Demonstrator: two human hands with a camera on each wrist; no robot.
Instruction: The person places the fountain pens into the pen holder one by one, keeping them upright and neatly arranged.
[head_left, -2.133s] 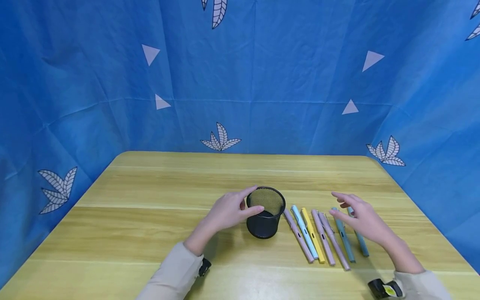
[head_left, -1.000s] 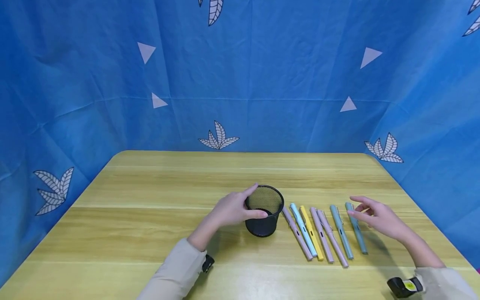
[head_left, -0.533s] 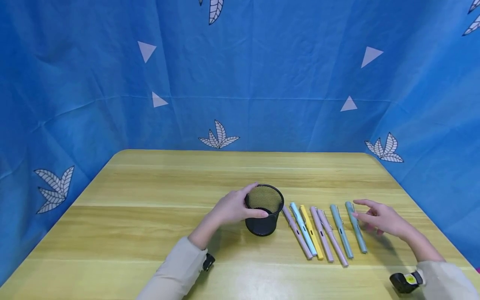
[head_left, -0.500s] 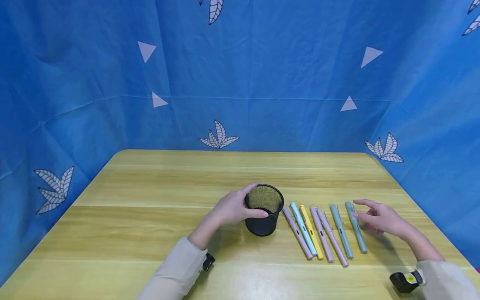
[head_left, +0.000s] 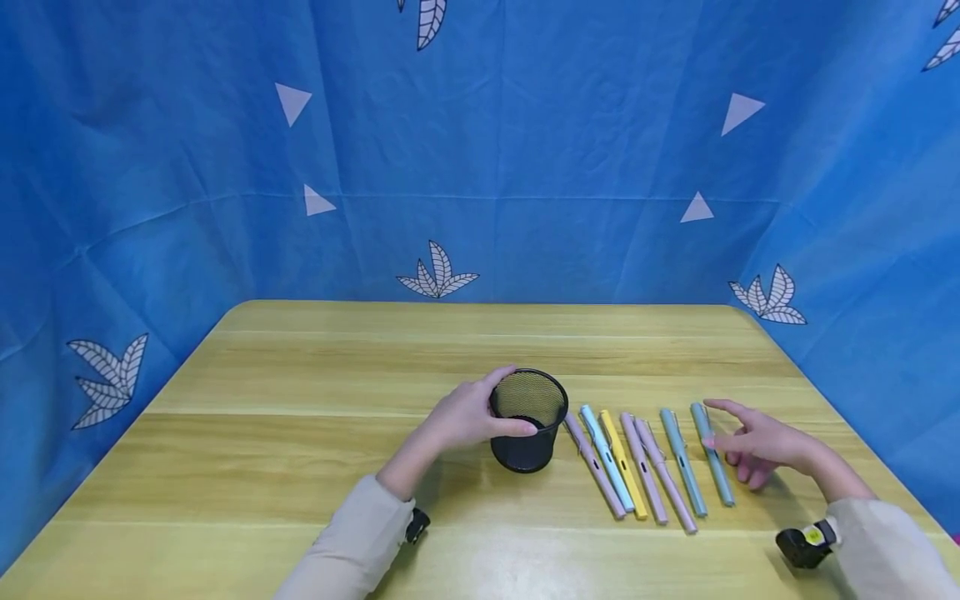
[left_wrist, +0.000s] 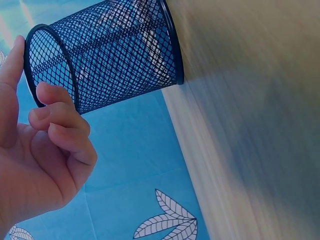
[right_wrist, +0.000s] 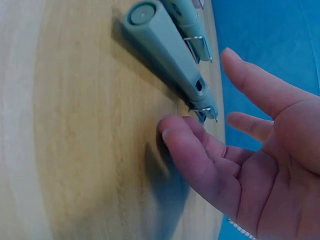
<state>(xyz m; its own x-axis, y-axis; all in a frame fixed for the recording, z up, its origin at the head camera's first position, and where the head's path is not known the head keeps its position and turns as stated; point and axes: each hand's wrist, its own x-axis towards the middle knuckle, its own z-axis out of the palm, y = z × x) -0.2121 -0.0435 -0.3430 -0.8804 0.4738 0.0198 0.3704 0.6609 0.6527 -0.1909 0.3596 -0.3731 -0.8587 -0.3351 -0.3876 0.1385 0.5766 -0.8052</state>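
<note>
Black mesh cup [head_left: 523, 455] upright on tbl [head_left: 337, 367]; your L hand [head_left: 461, 417] holds rim betw. thumb & index. Your R hand [head_left: 768, 442], thumb & index apart, is nr rightmost teal pen [head_left: 719, 477].

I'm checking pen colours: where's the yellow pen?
In the head view, the yellow pen lies right of centre, between the light blue pen and a purple pen.

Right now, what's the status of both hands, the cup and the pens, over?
Left hand at cup rim. Cup upright, no pens inside. Right hand at end teal pen, not gripping. In between: six other pens.
</note>
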